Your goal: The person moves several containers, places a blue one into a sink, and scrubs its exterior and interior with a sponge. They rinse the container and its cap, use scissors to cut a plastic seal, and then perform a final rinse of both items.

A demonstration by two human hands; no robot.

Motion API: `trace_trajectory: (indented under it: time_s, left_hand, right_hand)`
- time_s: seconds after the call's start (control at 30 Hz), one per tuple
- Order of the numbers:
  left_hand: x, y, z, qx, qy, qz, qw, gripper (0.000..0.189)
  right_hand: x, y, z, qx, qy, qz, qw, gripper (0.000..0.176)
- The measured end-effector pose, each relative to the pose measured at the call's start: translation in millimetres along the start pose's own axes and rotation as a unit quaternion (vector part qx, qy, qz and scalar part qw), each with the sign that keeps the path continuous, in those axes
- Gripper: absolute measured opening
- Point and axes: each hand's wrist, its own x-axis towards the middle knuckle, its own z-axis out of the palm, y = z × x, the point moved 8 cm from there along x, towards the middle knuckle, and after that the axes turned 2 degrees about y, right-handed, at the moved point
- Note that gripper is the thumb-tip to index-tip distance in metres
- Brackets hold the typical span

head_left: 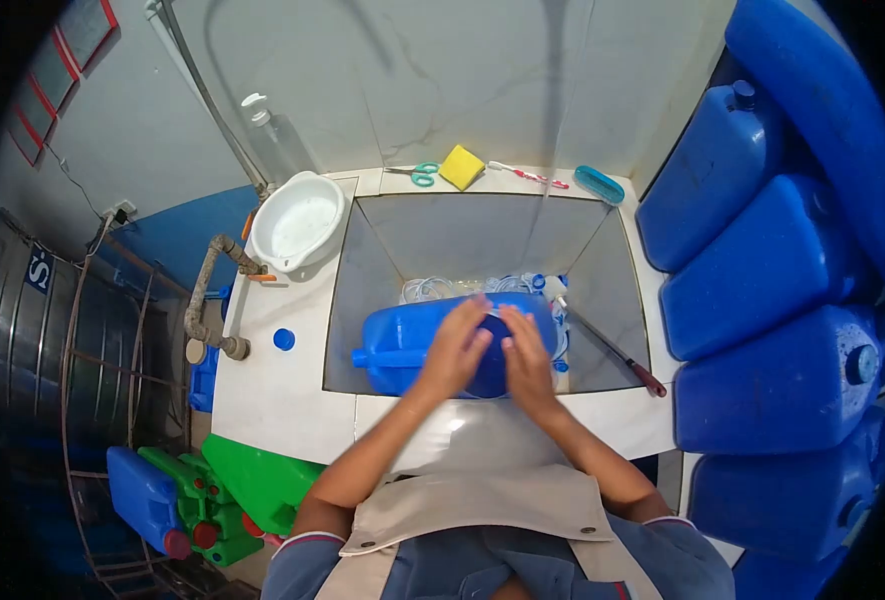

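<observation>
Two hands [454, 350] [527, 365] over jerrycan [392, 345] (middle hidden)

Basin [462, 235] mostly filled: blue jerrycan [402, 345] lies on its side across the front, clear tubing [432, 288] bunched just behind it. Bare floor toward the back wall. Right side narrowed by a red-handled rod [617, 352] slanting to the rim. Left counter [272, 400] passable between white bowl [297, 222] and blue cap [283, 339]. Stacked blue drums [762, 270] wall off the right.
</observation>
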Motion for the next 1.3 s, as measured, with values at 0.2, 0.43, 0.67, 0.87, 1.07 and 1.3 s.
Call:
trace_trajectory:
  time_s: [0.2, 0.43, 0.67, 0.87, 1.07, 1.3]
  left_hand:
    - [-37.0, -24.9, -20.5, 0.078, 0.141, -0.158, 0.974, 0.039]
    - [-66.3, -17.5, -28.2, 0.096, -0.101, -0.333, 0.932, 0.080]
    - [2.2, 17.9, -11.4, 0.249, -0.186, -0.071, 0.948, 0.081]
    - [-9.4, -5.8, -21.6, 0.251, -0.124, -0.165, 0.946, 0.065]
    - [-57.4, -30.9, -38.8, 0.209, -0.083, -0.297, 0.928, 0.051]
    - [-28.1, 4.1, -62.6, 0.250, -0.068, -0.211, 0.943, 0.050]
  right_hand:
    - [31.6, -12.2, 40.3, -0.003, 0.025, -0.035, 0.999, 0.025]
    - [69.2, -6.2, 129.0, 0.010, -0.506, -0.024, 0.862, 0.032]
    - [53.5, 26.7, 46.9, 0.362, -0.071, 0.090, 0.925, 0.044]
    - [16.5, -8.0, 33.0, 0.023, 0.035, -0.027, 0.999, 0.040]
    - [74.4, -25.1, 130.0, 0.022, -0.510, 0.036, 0.859, 0.061]
    - [120.2, 5.1, 133.5, 0.285, -0.201, -0.074, 0.934, 0.042]
